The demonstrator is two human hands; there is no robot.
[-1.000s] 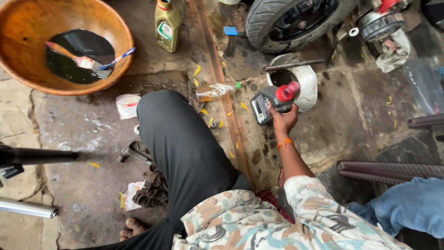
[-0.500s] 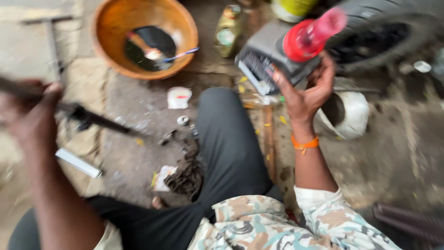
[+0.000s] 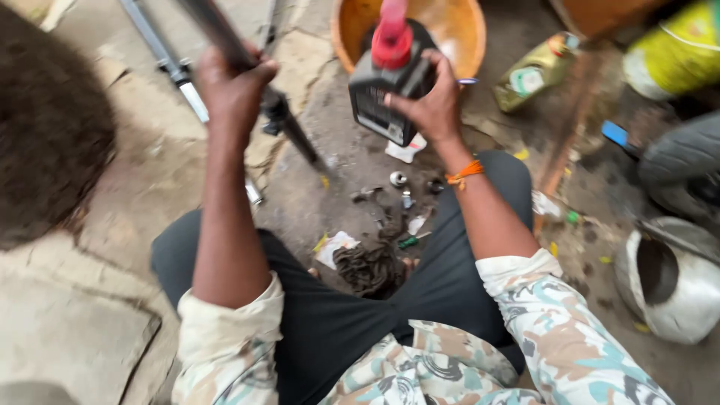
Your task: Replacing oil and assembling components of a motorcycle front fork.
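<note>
- I am clenching my left hand (image 3: 232, 82) around the dark fork tube (image 3: 289, 131), far left.
- I am grasping the grey, red-capped oil can (image 3: 386, 94) in my right hand (image 3: 431, 105), raised before the orange bowl (image 3: 457, 30).

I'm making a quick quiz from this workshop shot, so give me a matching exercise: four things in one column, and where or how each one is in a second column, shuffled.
Things:
1. dark tube
2. grey can with red spout
3. orange bowl
4. oily rag

Places:
A. on the ground between the legs
B. gripped by the left hand
C. behind the can, at the top
D. held by the right hand

Pairs: 1-B, 2-D, 3-C, 4-A
</note>
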